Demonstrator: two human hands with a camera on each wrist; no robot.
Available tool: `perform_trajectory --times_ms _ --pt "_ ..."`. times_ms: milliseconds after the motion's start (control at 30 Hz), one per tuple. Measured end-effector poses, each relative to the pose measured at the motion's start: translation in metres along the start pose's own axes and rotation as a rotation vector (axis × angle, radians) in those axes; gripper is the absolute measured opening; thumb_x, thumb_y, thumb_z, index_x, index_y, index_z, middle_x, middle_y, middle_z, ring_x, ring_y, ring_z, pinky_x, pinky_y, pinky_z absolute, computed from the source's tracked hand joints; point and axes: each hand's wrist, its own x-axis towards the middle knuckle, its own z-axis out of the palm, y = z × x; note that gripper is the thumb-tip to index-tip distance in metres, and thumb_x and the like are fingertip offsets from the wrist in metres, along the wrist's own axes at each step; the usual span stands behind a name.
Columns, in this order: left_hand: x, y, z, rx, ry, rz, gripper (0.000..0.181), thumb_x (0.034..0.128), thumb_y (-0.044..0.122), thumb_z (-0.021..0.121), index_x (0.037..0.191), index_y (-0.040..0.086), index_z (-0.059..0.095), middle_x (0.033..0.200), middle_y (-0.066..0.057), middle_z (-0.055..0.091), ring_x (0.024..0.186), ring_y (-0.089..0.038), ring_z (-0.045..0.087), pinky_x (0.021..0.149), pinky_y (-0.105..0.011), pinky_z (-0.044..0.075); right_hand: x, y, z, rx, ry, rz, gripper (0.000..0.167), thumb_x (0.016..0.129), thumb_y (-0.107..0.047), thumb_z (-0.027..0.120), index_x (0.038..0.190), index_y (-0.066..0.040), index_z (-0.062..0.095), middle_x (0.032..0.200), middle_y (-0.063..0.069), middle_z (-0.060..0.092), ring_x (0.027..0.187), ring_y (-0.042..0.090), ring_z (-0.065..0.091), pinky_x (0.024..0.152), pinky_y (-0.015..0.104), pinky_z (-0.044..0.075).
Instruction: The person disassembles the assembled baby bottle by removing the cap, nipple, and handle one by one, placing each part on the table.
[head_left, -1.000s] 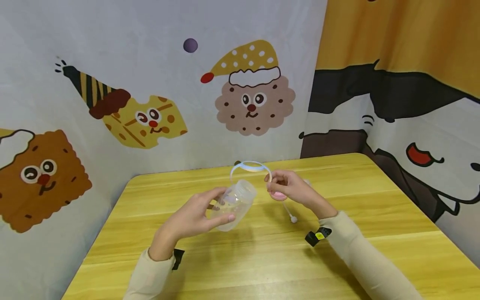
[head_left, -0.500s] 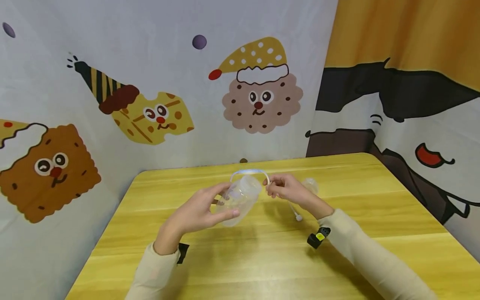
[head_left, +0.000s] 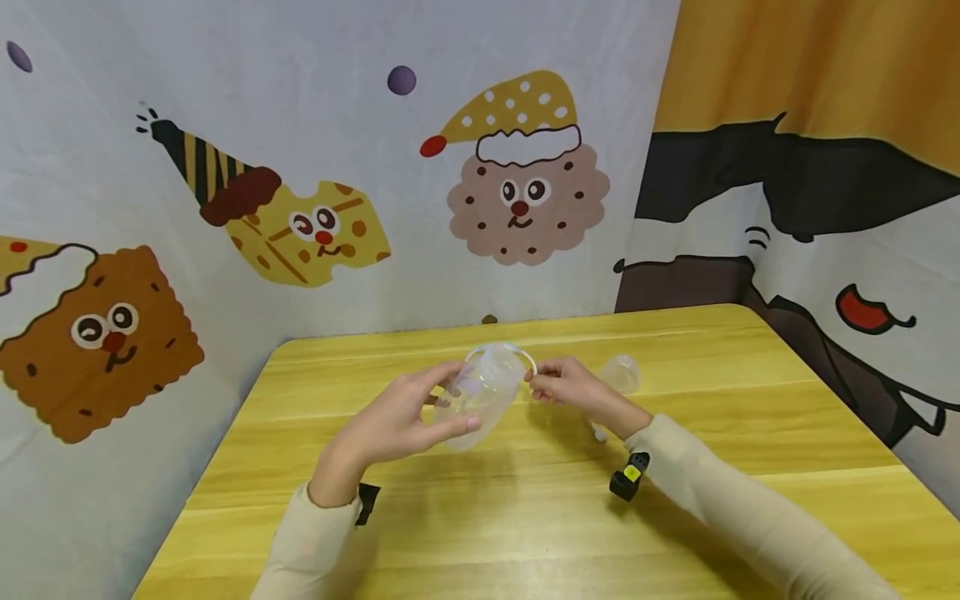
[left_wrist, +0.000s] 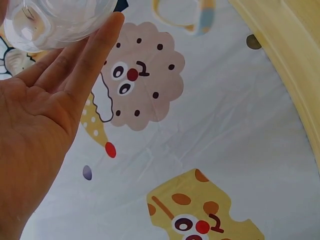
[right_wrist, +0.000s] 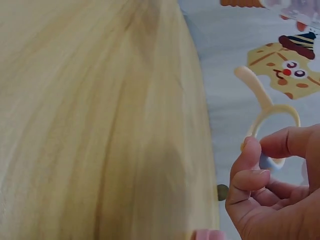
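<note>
A translucent baby bottle [head_left: 483, 404], without a cap, tilts with its mouth up and to the right. My left hand [head_left: 393, 421] holds it off the table, thumb on the near side and fingers behind. In the left wrist view the bottle [left_wrist: 60, 25] lies against the fingers. My right hand [head_left: 573, 390] pinches a bottle handle [right_wrist: 254, 89], a ring with curved arms in pale cream and blue. Part of this handle [head_left: 535, 362] shows just behind the bottle's mouth, and the bottle hides the rest of it.
Behind my right hand a clear dome cap [head_left: 622, 373] stands on the wooden table [head_left: 525, 517]. A small white straw end [head_left: 599, 433] peeks out below the right wrist. Something pink [right_wrist: 209, 235] shows at the bottom of the right wrist view. A cartoon-printed cloth [head_left: 337, 100] hangs behind the table.
The handle has come lower, down behind the bottle's mouth, as the right hand shifted slightly left. The bottle has risen a little. The pink piece beneath the right hand is now hidden in the head view.
</note>
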Motion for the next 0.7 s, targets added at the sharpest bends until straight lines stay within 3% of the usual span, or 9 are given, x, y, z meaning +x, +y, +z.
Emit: perform_trajectory --times_ms 167,367,700 --pt "0.0 -0.001 -0.001 -0.005 0.011 0.014 0.067 0.0986 0.036 0.078 0.154 0.009 0.051 0.131 -0.004 0.069 0.113 -0.022 0.069 0.095 -0.042 0.061 0.004 0.002 0.008 -0.049 0.005 0.002 0.029 0.104 -0.011 0.06 0.121 0.01 0.07 0.096 0.017 0.076 0.079 0.011 0.066 0.069 0.026 0.052" --pt "-0.001 -0.001 -0.002 -0.004 0.015 0.014 0.066 0.099 0.036 0.078 0.154 0.011 0.051 0.133 -0.004 0.069 0.113 -0.02 0.068 0.095 -0.04 0.06 0.011 0.007 0.017 -0.051 -0.029 0.01 0.027 0.104 -0.011 0.06 0.116 0.011 0.07 0.094 0.016 0.074 0.076 0.01 0.063 0.065 0.024 0.05" --pt "0.0 -0.001 -0.002 -0.013 0.01 0.031 0.064 0.0991 0.035 0.078 0.152 0.009 0.053 0.131 -0.006 0.069 0.112 -0.023 0.069 0.095 -0.041 0.061 0.023 0.02 0.02 -0.043 -0.016 0.001 0.023 0.102 -0.009 0.062 0.111 0.012 0.069 0.09 0.013 0.072 0.074 0.012 0.061 0.061 0.021 0.047"
